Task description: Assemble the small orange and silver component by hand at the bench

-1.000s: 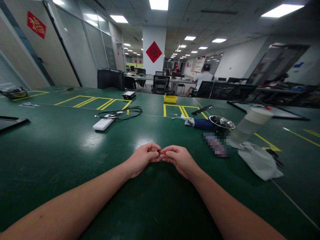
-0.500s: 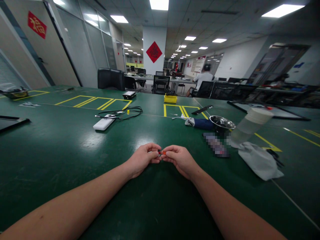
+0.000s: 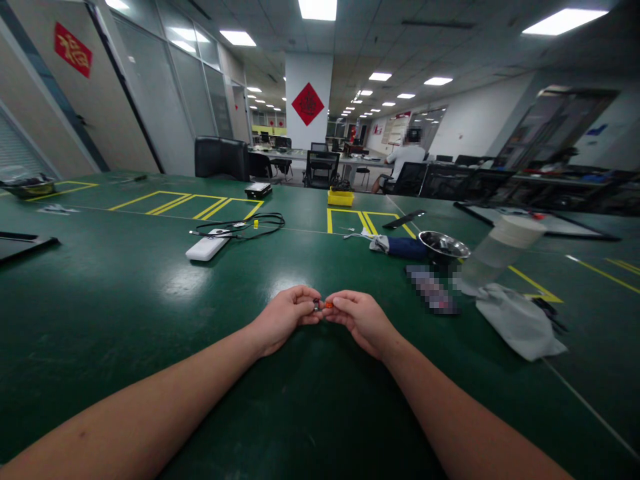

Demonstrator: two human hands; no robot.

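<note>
Over the middle of the green table (image 3: pixel 150 333), my two hands meet almost fingertip to fingertip. My left hand (image 3: pixel 285 320) pinches a small dark piece (image 3: pixel 317 305) between thumb and fingers; its kind is too small to make out. Between the thumb and forefinger of my right hand (image 3: pixel 363 323) sits a small orange piece (image 3: pixel 329 305), mostly covered by the fingertips. A narrow gap shows between the two pieces. Both forearms reach in from the lower corners.
A white power bank (image 3: pixel 206 247) with a black cable (image 3: pixel 270 223) lies ahead to the left. On the right are a metal bowl (image 3: pixel 444 245), a blurred-out phone-like object (image 3: pixel 431 290), a clear plastic jar (image 3: pixel 493 253) and a pale cloth bag (image 3: pixel 520 323). A yellow box (image 3: pixel 341 198) stands farther back.
The pieces have turned slightly in my fingertips, and more of the orange one shows now. A slightly wider gap separates them. My arms have hardly moved.
</note>
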